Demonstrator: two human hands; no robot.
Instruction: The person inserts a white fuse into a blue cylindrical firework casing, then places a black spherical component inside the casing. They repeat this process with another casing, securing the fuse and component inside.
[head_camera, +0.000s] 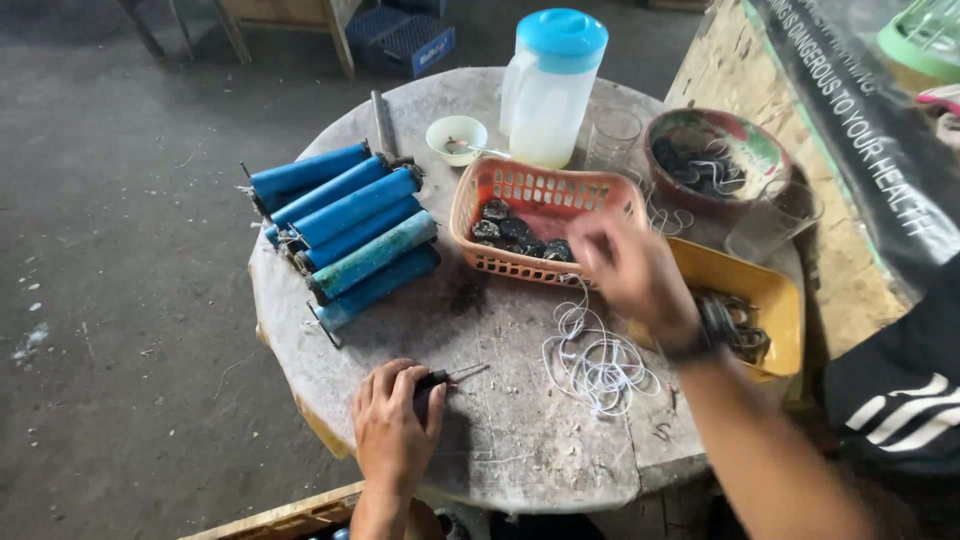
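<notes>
Fingers (412, 385) of left hand (393, 428) clamped on small dark tool (438, 380), tip resting on round table (500, 440) for steadiness, blue tubes (345, 232) stacked behind; right hand (632, 272), blurred, grip unclear, over orange basket (545, 205) above white string (595, 365).

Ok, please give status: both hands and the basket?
Left hand grips small dark tool. Right hand, blurred, over orange basket. White string loose between.

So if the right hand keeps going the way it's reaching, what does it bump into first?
Most likely the orange basket. The right hand is blurred at its near rim, fingers pointing at the dark lumps inside. Depth is hard to judge; it may already touch the rim.
</notes>
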